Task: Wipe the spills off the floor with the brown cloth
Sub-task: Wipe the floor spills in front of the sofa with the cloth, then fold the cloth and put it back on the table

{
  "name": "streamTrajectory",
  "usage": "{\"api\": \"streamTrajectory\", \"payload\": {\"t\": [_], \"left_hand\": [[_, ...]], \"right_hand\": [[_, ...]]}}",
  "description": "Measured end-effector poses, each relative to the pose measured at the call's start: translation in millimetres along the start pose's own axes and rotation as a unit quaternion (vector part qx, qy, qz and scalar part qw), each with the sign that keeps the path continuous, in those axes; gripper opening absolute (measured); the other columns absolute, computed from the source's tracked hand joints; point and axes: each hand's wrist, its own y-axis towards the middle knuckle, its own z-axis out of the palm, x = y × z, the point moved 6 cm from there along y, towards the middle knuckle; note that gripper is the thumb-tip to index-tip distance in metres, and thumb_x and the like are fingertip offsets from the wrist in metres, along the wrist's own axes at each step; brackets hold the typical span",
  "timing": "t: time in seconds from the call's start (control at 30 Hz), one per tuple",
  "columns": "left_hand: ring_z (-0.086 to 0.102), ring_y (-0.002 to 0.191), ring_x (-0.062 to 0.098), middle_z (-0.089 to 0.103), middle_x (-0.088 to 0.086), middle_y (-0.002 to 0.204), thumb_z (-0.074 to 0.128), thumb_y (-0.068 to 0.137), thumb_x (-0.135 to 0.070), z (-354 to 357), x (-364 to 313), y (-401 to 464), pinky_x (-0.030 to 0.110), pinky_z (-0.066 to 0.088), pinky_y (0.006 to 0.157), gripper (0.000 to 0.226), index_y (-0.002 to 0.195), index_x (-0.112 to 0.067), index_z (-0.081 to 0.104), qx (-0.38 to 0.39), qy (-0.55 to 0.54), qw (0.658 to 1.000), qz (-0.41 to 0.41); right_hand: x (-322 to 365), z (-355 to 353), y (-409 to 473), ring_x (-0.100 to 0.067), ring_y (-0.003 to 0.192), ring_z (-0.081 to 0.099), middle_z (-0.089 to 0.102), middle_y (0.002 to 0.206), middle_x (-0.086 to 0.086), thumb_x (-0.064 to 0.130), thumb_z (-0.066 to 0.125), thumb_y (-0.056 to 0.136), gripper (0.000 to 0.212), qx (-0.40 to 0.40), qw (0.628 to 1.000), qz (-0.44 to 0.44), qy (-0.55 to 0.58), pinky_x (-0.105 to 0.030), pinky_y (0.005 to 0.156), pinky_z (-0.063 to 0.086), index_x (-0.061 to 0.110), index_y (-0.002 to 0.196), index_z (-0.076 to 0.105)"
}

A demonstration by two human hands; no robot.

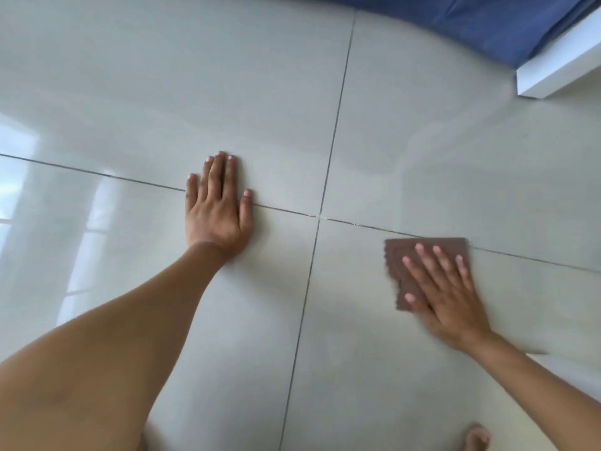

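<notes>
Here my right hand, fingers spread, presses the brown cloth flat at lower right, its long axis toward the upper right; my left hand lies open-palmed on the floor.

Brown cloth: folded flat, roughly square, scalloped left edge, lying on glossy pale tiled floor. Sits just right of the grout cross, top edge along the grout line. No spill discernible on the tiles.

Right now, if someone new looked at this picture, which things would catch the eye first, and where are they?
Two bare hands pressed on the glossy pale floor stand out first: the left hand lies flat near the middle, across a tile joint. The right hand, lower right, is spread flat on a brown cloth. At the top right, blue fabric meets a white ledge.
</notes>
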Motion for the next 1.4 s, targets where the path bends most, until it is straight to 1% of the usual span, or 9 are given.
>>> {"api": "streamTrajectory", "payload": {"t": [0.2, 0.37, 0.5, 0.63, 0.77, 0.87, 0.97, 1.13, 1.4], "left_hand": [[0.002, 0.152, 0.02, 0.005, 0.004, 0.164, 0.021, 0.099, -0.036, 0, -4, -4, 0.04, -0.002, 0.122, 0.062, 0.155, -0.013, 0.009, 0.013, 0.002, 1.0, 0.001], [-0.005, 0.151, 0.019, -0.005, 0.002, 0.164, 0.018, 0.099, -0.043, 10, -7, -58, 0.04, -0.005, 0.122, 0.062, 0.155, -0.023, 0.0, 0.086, 0.015, 0.996, 0.019], [-0.004, 0.152, 0.017, -0.004, 0.0, 0.164, 0.013, 0.096, -0.045, 15, 8, -134, 0.04, -0.003, 0.122, 0.062, 0.155, -0.027, 0.001, 0.126, 0.016, 0.991, 0.042], [-0.003, 0.152, 0.017, -0.001, -0.002, 0.164, 0.003, 0.087, -0.049, 8, 19, -188, 0.041, -0.003, 0.122, 0.07, 0.155, -0.028, 0.007, 0.168, 0.017, 0.985, 0.034], [0.006, 0.151, 0.022, 0.014, 0.001, 0.163, 0.013, 0.089, -0.053, 3, 5, -216, 0.043, 0.003, 0.122, 0.07, 0.153, -0.026, 0.021, 0.195, 0.028, 0.976, 0.09], [0.022, 0.145, 0.023, 0.029, 0.002, 0.154, 0.036, 0.093, -0.045, 2, -16, -226, 0.036, 0.017, 0.118, 0.053, 0.141, -0.025, 0.041, 0.217, 0.057, 0.962, 0.154], [0.04, 0.126, 0.026, 0.047, 0.006, 0.133, 0.044, 0.089, -0.019, -7, -34, -223, 0.033, 0.033, 0.104, 0.03, 0.118, -0.014, 0.053, 0.231, 0.037, 0.966, 0.114], [0.057, 0.101, 0.03, 0.061, 0.011, 0.111, 0.042, 0.084, -0.009, -27, -41, -218, 0.035, 0.045, 0.075, 0.026, 0.109, -0.007, 0.05, 0.299, 0.009, 0.953, 0.048], [0.06, 0.096, 0.026, 0.063, 0.009, 0.114, 0.053, 0.079, -0.012, -85, -61, -214, 0.032, 0.048, 0.076, 0.025, 0.103, -0.008, 0.062, 0.302, 0.017, 0.951, 0.063]], "right_hand": [[-31, -32, 65, -0.023, 0.15, -0.004, -0.004, 0.163, 0.002, 0.052, 0.015, 0.097, 0.059, -0.039, 0.895, 0.415, 0.158, -0.054, 0.119, -0.002, 0.034, 0.152, 0.005], [113, -16, 60, -0.024, 0.151, 0.001, 0.003, 0.163, 0.0, 0.055, 0.012, 0.093, 0.062, -0.023, 0.948, 0.278, 0.151, -0.051, 0.118, -0.006, 0.034, 0.152, 0.011], [219, 7, -5, -0.025, 0.144, 0.018, 0.033, 0.156, -0.003, 0.054, 0.006, 0.096, 0.063, -0.008, 0.97, 0.182, 0.158, -0.052, 0.113, 0.006, 0.028, 0.146, 0.034], [262, 34, -72, -0.016, 0.149, -0.006, 0.029, 0.157, 0.003, 0.051, 0.007, 0.097, 0.057, 0.041, 0.98, 0.135, 0.14, -0.048, 0.113, 0.003, 0.032, 0.149, 0.021], [261, 19, -84, -0.024, 0.141, 0.03, 0.041, 0.152, -0.002, 0.038, 0.034, 0.094, 0.051, 0.002, 0.982, 0.118, 0.148, -0.049, 0.111, 0.025, 0.027, 0.143, 0.038], [226, -4, -81, -0.03, 0.119, 0.057, 0.056, 0.137, -0.007, 0.019, 0.06, 0.07, 0.071, -0.037, 0.963, 0.218, 0.155, -0.042, 0.096, 0.048, 0.017, 0.14, 0.045], [203, -16, -75, -0.029, 0.12, 0.049, 0.053, 0.131, -0.005, 0.015, 0.06, 0.078, 0.073, 0.053, 0.963, 0.226, 0.135, -0.04, 0.096, 0.039, 0.018, 0.145, 0.033], [183, -33, -67, -0.028, 0.12, 0.048, 0.061, 0.122, -0.005, 0.016, 0.05, 0.084, 0.035, 0.097, 0.956, 0.242, 0.137, -0.035, 0.099, 0.036, 0.017, 0.115, 0.066], [169, -95, -74, -0.022, 0.115, 0.057, 0.069, 0.113, 0.003, 0.012, 0.049, 0.082, 0.031, 0.087, 0.918, 0.286, 0.262, -0.032, 0.097, 0.037, 0.023, 0.099, 0.072]]}}
